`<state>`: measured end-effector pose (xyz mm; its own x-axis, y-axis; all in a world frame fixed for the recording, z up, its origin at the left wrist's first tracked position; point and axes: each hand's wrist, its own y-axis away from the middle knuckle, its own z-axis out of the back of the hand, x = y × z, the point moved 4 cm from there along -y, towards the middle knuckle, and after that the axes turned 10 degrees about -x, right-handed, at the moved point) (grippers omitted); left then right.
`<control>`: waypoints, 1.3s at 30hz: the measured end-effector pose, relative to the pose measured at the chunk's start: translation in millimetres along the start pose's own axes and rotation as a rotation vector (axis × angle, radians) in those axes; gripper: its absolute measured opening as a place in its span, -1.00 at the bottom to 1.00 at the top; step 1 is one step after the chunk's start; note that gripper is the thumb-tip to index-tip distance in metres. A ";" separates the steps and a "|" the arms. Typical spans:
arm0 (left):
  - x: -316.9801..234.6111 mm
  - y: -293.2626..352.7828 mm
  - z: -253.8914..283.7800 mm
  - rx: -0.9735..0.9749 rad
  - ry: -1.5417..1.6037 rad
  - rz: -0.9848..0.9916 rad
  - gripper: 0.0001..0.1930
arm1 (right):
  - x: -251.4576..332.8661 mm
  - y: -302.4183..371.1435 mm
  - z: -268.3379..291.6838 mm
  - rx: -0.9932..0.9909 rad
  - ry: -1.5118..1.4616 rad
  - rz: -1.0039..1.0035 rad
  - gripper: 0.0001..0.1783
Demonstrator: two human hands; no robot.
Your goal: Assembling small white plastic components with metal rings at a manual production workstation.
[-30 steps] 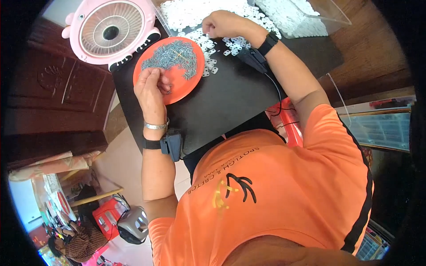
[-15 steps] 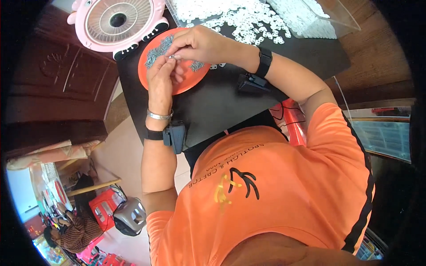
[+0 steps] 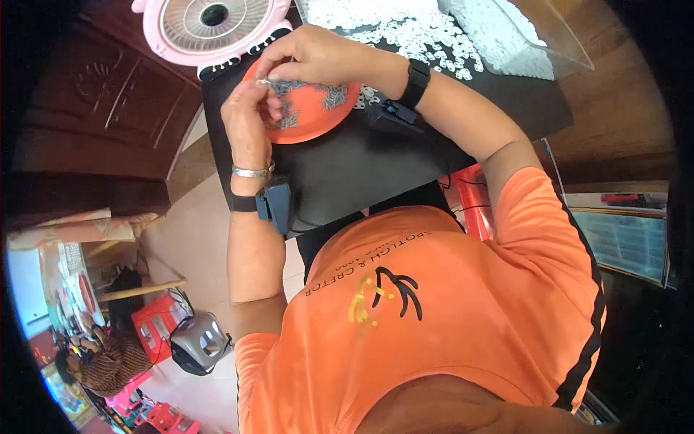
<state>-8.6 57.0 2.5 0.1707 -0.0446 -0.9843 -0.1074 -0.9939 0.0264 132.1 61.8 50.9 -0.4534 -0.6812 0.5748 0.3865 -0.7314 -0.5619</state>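
My left hand [image 3: 246,119] and my right hand [image 3: 311,56] meet over the left part of a round orange plate [image 3: 307,135]. Thumbs and fingertips of both are pinched together around a small whitish piece [image 3: 264,82], too small to make out fully. Some of the left fingers curl loosely below it. Small grey metal pieces [image 3: 333,97], thin like screws, lie in loose heaps on the plate, partly covered by my hands.
Many small white plastic pieces [image 3: 434,43] are spread on the black table [image 3: 347,173], beside a clear bin [image 3: 517,54] full of them. A pink fan [image 3: 217,32] stands behind the plate at the left. A person [image 3: 108,362] is at the far left.
Both hands, still pinched together, have shifted slightly left over the plate, and more of the grey pieces on its right side now show. The whole view has also shifted a little.
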 end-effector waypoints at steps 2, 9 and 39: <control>-4.2 -3.1 9.3 -0.141 0.069 -0.110 -0.84 | -6.8 -2.1 -10.7 0.038 0.088 0.052 -0.79; -8.8 -6.1 21.1 -0.227 0.164 -0.152 -0.84 | -5.7 25.5 -32.9 0.206 0.531 0.436 -0.78; -3.5 -6.5 11.3 -0.168 0.136 -0.078 -0.85 | -36.7 26.6 -19.2 0.111 0.295 0.063 -0.89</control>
<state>-19.5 64.7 3.8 0.3040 0.0316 -0.9521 0.0743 -0.9972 -0.0094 143.6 68.0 3.4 -0.6332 -0.6980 0.3345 0.4988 -0.6984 -0.5133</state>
